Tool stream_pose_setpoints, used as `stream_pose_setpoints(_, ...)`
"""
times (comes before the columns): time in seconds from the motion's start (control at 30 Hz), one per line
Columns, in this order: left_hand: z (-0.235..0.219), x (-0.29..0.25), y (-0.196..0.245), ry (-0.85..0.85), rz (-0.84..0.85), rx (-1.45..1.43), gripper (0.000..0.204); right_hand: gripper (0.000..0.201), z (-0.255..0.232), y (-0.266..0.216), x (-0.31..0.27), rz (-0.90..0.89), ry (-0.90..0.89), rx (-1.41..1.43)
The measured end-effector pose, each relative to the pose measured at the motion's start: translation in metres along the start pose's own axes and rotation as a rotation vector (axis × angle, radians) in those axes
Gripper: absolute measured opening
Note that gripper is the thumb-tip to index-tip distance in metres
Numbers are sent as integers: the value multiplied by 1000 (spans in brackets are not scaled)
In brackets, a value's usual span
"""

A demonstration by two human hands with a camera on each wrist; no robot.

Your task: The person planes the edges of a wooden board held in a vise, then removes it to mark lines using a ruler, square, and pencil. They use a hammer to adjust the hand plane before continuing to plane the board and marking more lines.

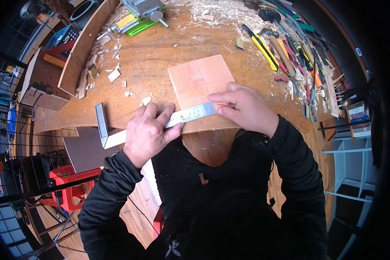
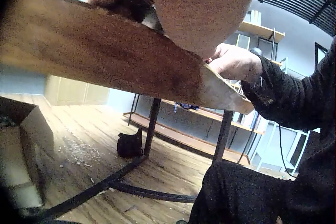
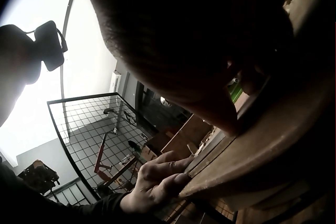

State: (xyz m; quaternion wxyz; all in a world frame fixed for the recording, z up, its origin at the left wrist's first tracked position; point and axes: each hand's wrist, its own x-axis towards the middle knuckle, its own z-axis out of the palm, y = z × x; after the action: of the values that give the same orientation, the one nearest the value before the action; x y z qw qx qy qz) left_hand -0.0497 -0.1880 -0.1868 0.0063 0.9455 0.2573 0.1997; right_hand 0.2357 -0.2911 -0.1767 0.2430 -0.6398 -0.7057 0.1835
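A square wooden board [image 1: 195, 80] with thin lines crossing its face lies at the near edge of the workbench. Over its near side runs the graduated metal blade of a try square [image 1: 194, 113], whose thick stock points away at the left. My left hand [image 1: 149, 132] grips the blade between thumb and fingers. At the blade's right end my right hand [image 1: 249, 106] pinches a slim red pencil [image 1: 223, 103], mostly covered by the fingers. The right wrist view shows the left hand [image 3: 157, 179] at the bench edge; the left wrist view shows the right hand [image 2: 233, 62].
A grey vise with a green base [image 1: 145, 21] stands at the back. On the right lie a yellow utility knife [image 1: 264, 50], scissors [image 1: 313, 110] and several hand tools. Wood shavings [image 1: 208, 11] cover the far bench; a wooden rail [image 1: 84, 52] borders its left side.
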Motion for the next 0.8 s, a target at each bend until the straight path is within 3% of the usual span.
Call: stream_pose_setpoints(0.8,3,-2,-1,9,-7,-12,49,41,-1,-5,0,64,-15,14)
